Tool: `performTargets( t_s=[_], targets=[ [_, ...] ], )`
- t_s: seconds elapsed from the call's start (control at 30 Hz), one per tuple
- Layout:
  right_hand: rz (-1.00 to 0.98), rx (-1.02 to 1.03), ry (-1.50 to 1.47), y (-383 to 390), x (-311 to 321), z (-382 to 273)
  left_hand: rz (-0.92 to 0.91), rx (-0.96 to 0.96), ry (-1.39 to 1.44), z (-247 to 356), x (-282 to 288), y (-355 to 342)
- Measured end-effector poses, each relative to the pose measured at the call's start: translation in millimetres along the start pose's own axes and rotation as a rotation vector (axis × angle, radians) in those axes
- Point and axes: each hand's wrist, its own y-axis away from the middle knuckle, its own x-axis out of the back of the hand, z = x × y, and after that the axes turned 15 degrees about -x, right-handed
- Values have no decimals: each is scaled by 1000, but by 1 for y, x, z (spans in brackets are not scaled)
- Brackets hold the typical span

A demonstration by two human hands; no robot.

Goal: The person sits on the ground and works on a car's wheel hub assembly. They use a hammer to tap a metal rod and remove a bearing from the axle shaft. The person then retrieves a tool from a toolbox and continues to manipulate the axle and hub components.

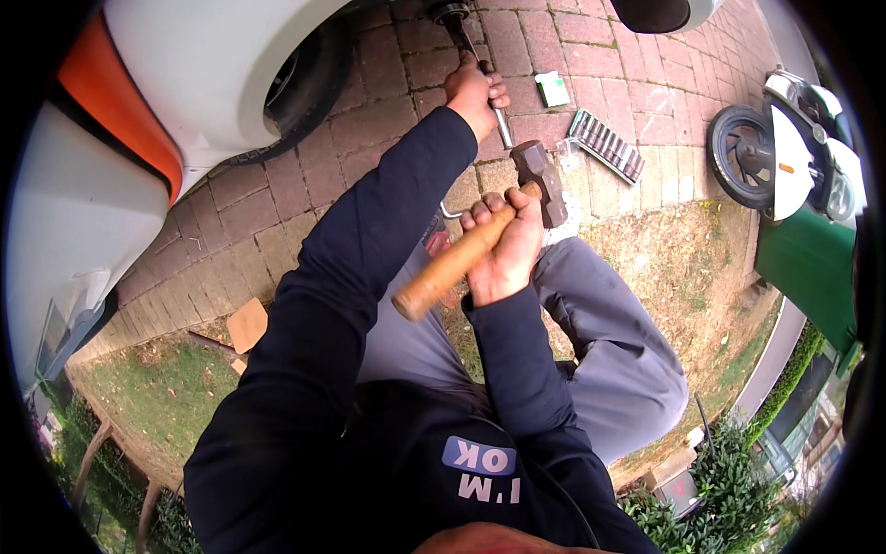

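Observation:
My left hand (472, 90) is closed around a slim metal bar (503, 127), whose exact kind I cannot make out. The bar's far end meets a dark round part (449, 11) at the top edge of the view. In my right hand (509, 242) is a hammer (540, 175), gripped by its wooden handle close to the heavy, rusty-brown head. The head sits just below the bar's near end, apart from it. A bent metal rod (449, 212) and a partly hidden red thing (437, 243) lie to the left of my right hand.
A white vehicle with an orange stripe (120, 92) and black tire (318, 97) stands at left. On the brick paving lie a socket tray (606, 146) and a green-and-white box (552, 90). At right are a scooter (784, 152) and green container (808, 277); cardboard (247, 325) lies lower left.

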Motion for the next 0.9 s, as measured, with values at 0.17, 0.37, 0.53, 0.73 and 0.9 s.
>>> performTargets(
  t_s=[0.17, 0.37, 0.53, 0.73, 0.9],
  targets=[
    [-7, -15, -4, -1, 29, -16, 57, -2, -2, 0, 2, -4],
    [115, -16, -67, 1, 32, 4, 26, -38, -40, -10, 2, -6],
    [-57, -97, -33, 4, 36, -8, 24, -70, -44, -9, -1, -2],
    [69, -54, -138, -12, 88, -34, 46, 1, -111, -24, -1, 0],
    [39, -65, -165, -26, 92, -43, 23, -104, -34, -26, 2, -17]
  ],
)
